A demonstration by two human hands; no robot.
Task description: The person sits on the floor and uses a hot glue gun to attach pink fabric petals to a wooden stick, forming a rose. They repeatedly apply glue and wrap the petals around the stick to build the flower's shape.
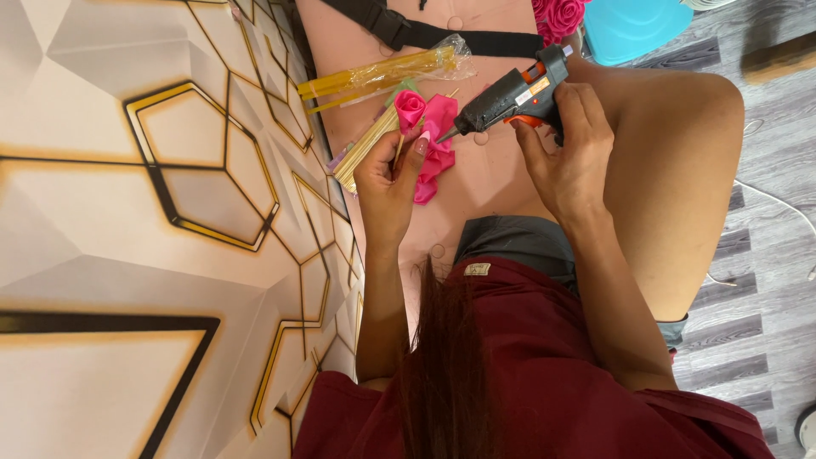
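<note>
Looking straight down at someone sitting on a pink cushion (493,170), knees out, in a maroon shirt (527,374). The right hand (565,157) has a firm closed grip on a black glue gun (510,93) with orange trim, fingers wrapped round the handle. The nozzle points left and sits right at a pink rose (410,106), touching it or just about, hard to say which.

The left hand (387,183) is pinched shut on the rose's stem, thumb up near the bloom, holding the rose just above the lap. Loose pink ribbon (435,153) hangs from below the bloom and spills over the cushion beside the left fingers. The rose itself looks like rolled ribbon, tight little spiral.

Just left of that hand there's a bundle of thin wooden sticks (365,149) lying diagonally on the cushion, and above it a clear bag of yellow glue sticks (387,72). A black strap (442,34) runs across the top of the cushion. More pink roses (561,15) are bunched at the top edge next to a turquoise tub (633,25). The left side is a wall (127,212) with gold hexagon lines, and grey plank floor (765,255) is on the right with a white cable (778,204) trailing across it.
</note>
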